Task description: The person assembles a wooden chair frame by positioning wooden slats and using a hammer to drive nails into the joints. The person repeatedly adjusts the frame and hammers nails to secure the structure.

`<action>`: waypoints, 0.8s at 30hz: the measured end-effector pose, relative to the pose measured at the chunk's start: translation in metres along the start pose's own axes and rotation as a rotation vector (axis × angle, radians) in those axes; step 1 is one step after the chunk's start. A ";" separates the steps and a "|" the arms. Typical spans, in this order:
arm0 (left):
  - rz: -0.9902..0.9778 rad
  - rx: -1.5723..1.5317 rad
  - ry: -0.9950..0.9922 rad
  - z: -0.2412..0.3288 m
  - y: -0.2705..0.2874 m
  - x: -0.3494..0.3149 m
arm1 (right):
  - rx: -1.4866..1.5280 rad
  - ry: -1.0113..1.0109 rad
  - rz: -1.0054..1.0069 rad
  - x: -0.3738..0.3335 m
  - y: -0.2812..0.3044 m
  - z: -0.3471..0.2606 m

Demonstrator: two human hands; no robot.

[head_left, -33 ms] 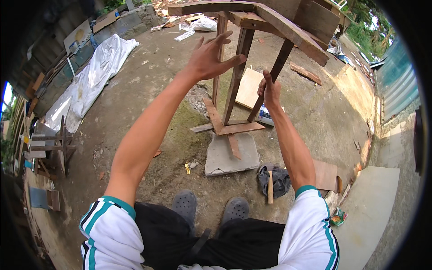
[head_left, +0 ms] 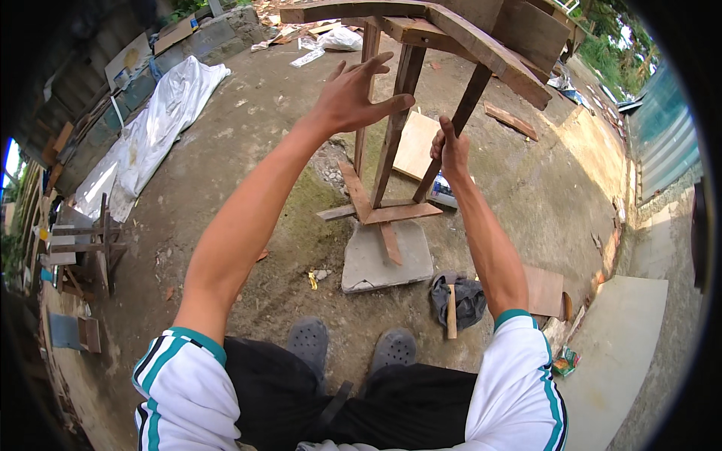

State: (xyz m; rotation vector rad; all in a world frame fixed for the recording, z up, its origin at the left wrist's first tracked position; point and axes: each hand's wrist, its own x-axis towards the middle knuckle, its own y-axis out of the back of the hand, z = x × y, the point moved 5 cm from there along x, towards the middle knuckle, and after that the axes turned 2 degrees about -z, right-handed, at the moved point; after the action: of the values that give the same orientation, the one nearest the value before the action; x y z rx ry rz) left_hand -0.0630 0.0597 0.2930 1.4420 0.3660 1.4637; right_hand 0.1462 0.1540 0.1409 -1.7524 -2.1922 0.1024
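A rough wooden frame (head_left: 421,45) of dark planks is seen standing on the dirt ground (head_left: 256,195), its legs already joined under a top board. The right hand (head_left: 450,150) is closed around the slanted brace (head_left: 460,120), gripped partway down its length, with the thumb laid up along the wood. The left hand (head_left: 353,94) is held open, fingers spread wide, just in front of the middle upright leg (head_left: 395,128); whether the palm is touching the leg cannot be told from this view.

Below both hands, the legs are seen to meet crossed base boards (head_left: 380,214), which rest on a flat concrete slab (head_left: 376,267). Nearer the body than the right hand, a hammer (head_left: 451,310) with a wooden handle lies untouched across a grey cloth (head_left: 466,299), and a loose square of light board (head_left: 417,143) lies on the ground behind the frame, between the two hands. Well off to the side of the left hand, a white tarpaulin (head_left: 150,143) is spread out.

Judged from how things lie, the frame appears largely assembled: top, legs, brace and base are in place. What seems left is steadying or checking of the brace, and possibly fixing it, since the hammer is set down and no nails can be made out.
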 end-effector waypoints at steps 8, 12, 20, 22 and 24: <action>-0.289 -0.503 0.153 0.007 -0.061 -0.004 | 0.021 0.008 -0.051 -0.007 0.006 0.001; -0.207 -0.971 0.240 0.023 -0.079 -0.017 | 0.022 -0.009 -0.037 -0.013 0.010 0.003; -0.007 -0.927 0.399 0.015 -0.070 -0.016 | 0.008 -0.007 0.012 -0.010 -0.008 0.000; 0.054 -0.941 0.420 0.010 -0.067 -0.018 | -0.026 0.008 0.015 -0.007 -0.017 -0.003; 0.085 -0.939 0.411 0.004 -0.064 -0.019 | -0.016 0.010 0.003 -0.003 -0.021 -0.003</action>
State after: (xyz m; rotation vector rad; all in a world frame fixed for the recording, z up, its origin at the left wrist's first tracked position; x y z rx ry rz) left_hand -0.0357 0.0720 0.2330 0.4104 -0.1483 1.6653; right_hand 0.1277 0.1455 0.1484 -1.7610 -2.1890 0.0770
